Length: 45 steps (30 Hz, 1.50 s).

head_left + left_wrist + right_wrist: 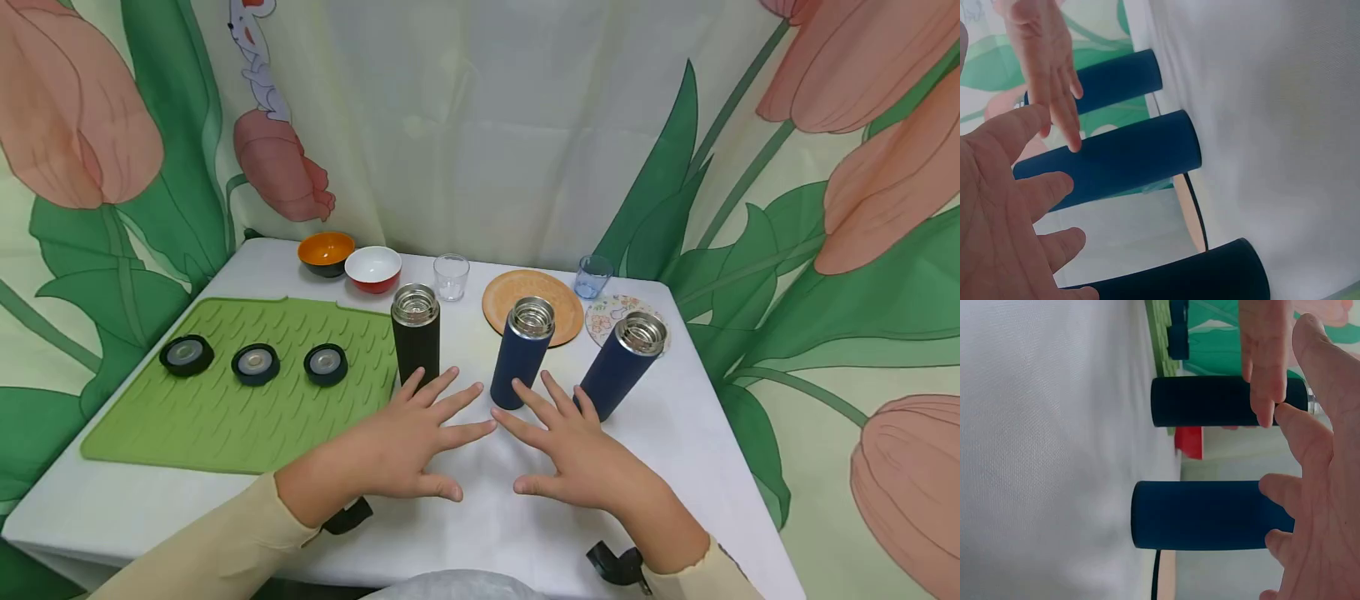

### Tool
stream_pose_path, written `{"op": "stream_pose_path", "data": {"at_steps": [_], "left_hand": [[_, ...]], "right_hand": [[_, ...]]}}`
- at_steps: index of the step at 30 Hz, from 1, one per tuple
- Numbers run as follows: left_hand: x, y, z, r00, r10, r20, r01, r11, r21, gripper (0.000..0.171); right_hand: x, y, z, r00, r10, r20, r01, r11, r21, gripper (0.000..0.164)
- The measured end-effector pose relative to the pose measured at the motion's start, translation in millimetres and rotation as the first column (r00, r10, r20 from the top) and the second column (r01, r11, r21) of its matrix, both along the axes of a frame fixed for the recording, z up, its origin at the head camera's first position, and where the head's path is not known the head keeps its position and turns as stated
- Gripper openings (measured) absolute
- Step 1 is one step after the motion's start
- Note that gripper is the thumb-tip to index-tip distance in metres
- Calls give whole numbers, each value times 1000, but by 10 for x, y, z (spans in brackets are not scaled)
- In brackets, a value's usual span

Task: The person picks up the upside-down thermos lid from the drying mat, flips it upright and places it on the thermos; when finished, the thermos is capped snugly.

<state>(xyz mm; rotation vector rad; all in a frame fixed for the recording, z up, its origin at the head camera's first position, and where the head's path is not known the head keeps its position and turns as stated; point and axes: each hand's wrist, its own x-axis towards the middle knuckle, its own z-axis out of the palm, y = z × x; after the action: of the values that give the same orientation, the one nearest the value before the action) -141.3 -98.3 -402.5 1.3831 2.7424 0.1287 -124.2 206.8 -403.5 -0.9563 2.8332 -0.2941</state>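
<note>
Now, your left hand (408,446) and right hand (581,458) are spread wide, empty; go gently around that uncapped middle blue bottle (519,362), steadying it low.

In the head view, the left grip (412,443) partly hides the foot of the black bottle (415,342); the rightmost blue bottle (618,371) overlaps the patterned plate (603,314). The left wrist view crops the black bottle.

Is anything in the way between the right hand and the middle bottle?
Nothing visible stands between the right hand and the middle blue bottle. The left hand is close by, but off to the left, in front of the black bottle.
</note>
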Motion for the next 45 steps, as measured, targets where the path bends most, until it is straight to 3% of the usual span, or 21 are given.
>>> {"op": "stream_pose_path", "data": {"at_steps": [15,32,40,42,45], "left_hand": [[-108,-23,166,998,36,-59,-37,999,-12,86],[130,-151,5,997,70,-14,-70,998,-5,84],[206,-259,57,997,83,3,-83,996,42,83],[192,-327,83,996,79,-27,-76,993,89,80],[153,-505,141,983,109,-151,-78,977,198,66]], "right_hand": [[-99,-16,220,997,-17,-73,20,999,29,86],[137,-13,159,999,-42,-28,43,998,38,82],[212,7,137,998,-59,-9,60,998,32,82],[214,20,141,998,-51,-31,52,998,26,82],[214,41,162,995,-20,-101,20,1000,-3,78]]}}
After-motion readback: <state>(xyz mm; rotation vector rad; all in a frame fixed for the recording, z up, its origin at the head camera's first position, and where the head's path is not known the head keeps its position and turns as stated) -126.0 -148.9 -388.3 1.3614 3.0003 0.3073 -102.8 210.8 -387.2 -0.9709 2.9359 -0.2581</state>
